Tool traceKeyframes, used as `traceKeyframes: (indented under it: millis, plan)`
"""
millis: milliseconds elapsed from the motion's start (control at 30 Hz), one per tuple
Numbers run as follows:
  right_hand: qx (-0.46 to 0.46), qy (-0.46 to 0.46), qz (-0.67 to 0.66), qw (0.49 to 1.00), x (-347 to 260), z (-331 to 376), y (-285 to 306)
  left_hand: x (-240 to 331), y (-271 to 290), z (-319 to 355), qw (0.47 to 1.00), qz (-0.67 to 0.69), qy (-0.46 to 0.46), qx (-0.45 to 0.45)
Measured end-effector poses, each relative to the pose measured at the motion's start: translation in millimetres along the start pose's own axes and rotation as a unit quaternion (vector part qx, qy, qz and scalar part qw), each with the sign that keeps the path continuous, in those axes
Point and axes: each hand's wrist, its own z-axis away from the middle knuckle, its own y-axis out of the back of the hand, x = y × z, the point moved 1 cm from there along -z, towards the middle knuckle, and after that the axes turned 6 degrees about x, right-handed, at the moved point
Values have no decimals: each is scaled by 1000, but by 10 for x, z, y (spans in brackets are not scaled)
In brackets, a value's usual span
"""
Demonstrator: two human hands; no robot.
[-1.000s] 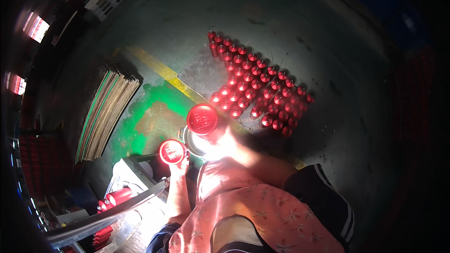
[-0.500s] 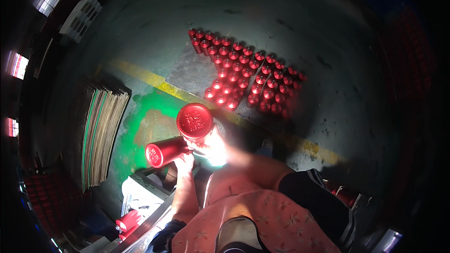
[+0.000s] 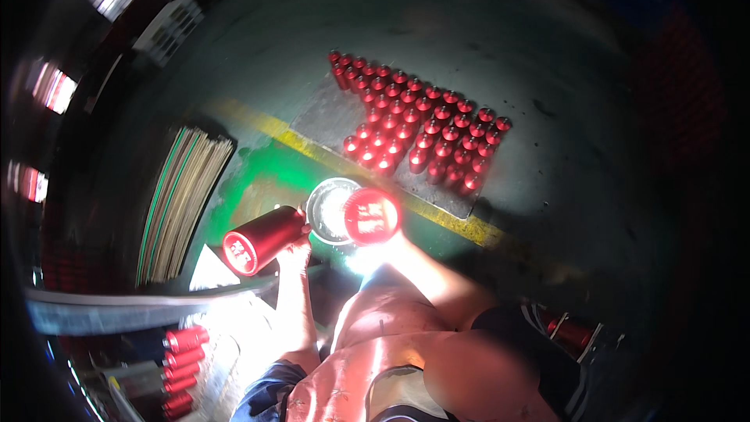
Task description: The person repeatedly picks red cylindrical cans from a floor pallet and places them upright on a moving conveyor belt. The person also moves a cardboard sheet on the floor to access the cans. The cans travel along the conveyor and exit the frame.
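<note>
My left hand [image 3: 294, 253] is closed around a red metal cylinder [image 3: 269, 237], which lies tilted with its embossed end down to the left. My right hand [image 3: 393, 247], washed out by glare, holds a second red cylinder [image 3: 372, 217] with its embossed round end facing up. Most of the fingers on that side are hidden behind the cylinder. Between the two, lower down, sits a round pale metal pan [image 3: 319, 202], brightly lit inside and partly covered by the right cylinder.
Several rows of red cylinders [image 3: 426, 121] stand on a grey sheet [image 3: 316, 113] beyond a yellow floor line [image 3: 291, 139]. A stack of boards [image 3: 187, 203] is at left. More red cylinders [image 3: 183, 359] lie at lower left near a curved metal edge [image 3: 117, 312]. Another [image 3: 574, 334] is at lower right.
The two cylinders have moved apart, the left one leftward and the right one rightward and slightly down. The pan now shows between them. The view has shifted, bringing more lower-left cylinders into sight.
</note>
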Motion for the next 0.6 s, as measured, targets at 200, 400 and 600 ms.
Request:
traceKeyframes:
  millis: [200,400,600]
  plan:
    - [148,24,-109,983,65,1822,1058,-452,224,1324,994,-48,-27,98]
    - [100,-63,-137,983,229,3108,1697,-489,389,2651,977,-95,-63,183]
    - [271,-15,32,962,679,2904,2144,165,830,4201,864,-398,-135,278]
